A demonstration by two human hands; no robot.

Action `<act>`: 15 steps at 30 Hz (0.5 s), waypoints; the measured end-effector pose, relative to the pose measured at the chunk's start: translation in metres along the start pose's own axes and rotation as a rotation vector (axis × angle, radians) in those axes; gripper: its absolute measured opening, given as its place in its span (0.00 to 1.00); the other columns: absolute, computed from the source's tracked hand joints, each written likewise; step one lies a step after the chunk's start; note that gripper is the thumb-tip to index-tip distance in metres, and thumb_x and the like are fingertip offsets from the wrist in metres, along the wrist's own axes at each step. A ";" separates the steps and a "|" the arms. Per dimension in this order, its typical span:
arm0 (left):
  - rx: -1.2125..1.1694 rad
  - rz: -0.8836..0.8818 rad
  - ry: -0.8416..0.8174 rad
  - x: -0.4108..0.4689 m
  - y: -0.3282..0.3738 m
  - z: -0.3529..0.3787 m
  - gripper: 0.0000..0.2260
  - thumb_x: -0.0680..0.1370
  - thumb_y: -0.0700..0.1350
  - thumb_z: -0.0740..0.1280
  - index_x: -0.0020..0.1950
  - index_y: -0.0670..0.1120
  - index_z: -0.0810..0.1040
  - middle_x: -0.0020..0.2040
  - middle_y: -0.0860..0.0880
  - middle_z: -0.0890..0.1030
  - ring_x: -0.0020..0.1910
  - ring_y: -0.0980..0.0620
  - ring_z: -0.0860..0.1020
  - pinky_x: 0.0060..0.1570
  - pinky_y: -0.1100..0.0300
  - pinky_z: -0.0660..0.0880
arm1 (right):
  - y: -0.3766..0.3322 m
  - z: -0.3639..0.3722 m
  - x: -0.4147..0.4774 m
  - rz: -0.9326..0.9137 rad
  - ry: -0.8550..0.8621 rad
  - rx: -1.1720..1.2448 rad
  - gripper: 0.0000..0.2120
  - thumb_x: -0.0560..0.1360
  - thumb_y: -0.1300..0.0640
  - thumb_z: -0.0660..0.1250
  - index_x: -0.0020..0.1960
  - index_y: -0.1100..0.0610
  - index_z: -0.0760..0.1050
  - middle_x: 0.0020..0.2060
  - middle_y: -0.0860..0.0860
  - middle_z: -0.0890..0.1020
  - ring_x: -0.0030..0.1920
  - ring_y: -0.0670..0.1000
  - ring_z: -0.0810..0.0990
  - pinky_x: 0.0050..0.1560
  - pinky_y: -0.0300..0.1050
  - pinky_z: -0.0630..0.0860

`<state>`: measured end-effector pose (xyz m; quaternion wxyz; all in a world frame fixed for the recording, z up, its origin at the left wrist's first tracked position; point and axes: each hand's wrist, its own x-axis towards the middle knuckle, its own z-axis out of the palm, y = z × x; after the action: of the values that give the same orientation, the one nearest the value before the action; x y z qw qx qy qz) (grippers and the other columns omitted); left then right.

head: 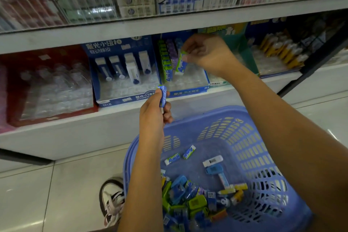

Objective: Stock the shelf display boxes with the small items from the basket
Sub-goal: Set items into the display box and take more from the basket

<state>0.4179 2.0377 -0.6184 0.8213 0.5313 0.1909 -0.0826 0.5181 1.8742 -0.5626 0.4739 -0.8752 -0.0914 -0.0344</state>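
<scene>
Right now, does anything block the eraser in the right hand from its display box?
Nothing visible does. The right hand holds the eraser already over the blue display box, whose clear slots beneath look empty.

The left hand point(156, 117) is raised above the blue slotted plastic basket point(263, 156), whose loose small packets lie below it. The right hand point(205, 53) is inside the blue cardboard display box point(188, 90), up and right of the left hand. A white-and-black laced shoe point(112, 199) lies below-left of the left hand.
</scene>
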 end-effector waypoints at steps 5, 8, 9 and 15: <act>-0.014 0.007 0.047 0.006 -0.004 -0.004 0.14 0.81 0.49 0.59 0.42 0.45 0.79 0.24 0.53 0.70 0.20 0.57 0.62 0.21 0.66 0.62 | -0.001 0.028 -0.009 -0.029 -0.072 -0.042 0.08 0.70 0.64 0.73 0.49 0.60 0.79 0.42 0.54 0.80 0.40 0.46 0.76 0.47 0.37 0.76; 0.010 0.018 0.064 0.007 -0.005 -0.007 0.13 0.81 0.49 0.59 0.44 0.44 0.78 0.24 0.54 0.70 0.20 0.57 0.63 0.20 0.66 0.63 | -0.001 0.034 -0.010 -0.100 -0.084 -0.130 0.08 0.71 0.62 0.72 0.50 0.59 0.79 0.42 0.52 0.80 0.42 0.46 0.76 0.47 0.35 0.76; 0.017 0.022 0.070 0.008 -0.005 -0.007 0.13 0.81 0.48 0.59 0.44 0.44 0.78 0.24 0.54 0.71 0.20 0.57 0.63 0.20 0.66 0.63 | -0.002 0.034 -0.011 -0.137 -0.095 -0.180 0.08 0.71 0.62 0.72 0.50 0.58 0.79 0.42 0.50 0.80 0.42 0.46 0.77 0.47 0.36 0.76; 0.085 0.065 0.125 0.008 -0.006 -0.006 0.13 0.79 0.46 0.59 0.40 0.46 0.79 0.31 0.53 0.76 0.23 0.57 0.67 0.22 0.66 0.66 | -0.001 0.045 -0.018 -0.216 -0.044 -0.328 0.08 0.71 0.63 0.72 0.50 0.63 0.81 0.50 0.57 0.78 0.44 0.53 0.79 0.51 0.44 0.77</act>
<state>0.4215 2.0409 -0.6287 0.7868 0.5756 0.2207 -0.0307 0.4992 1.9099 -0.5885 0.3166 -0.9262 -0.1882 -0.0804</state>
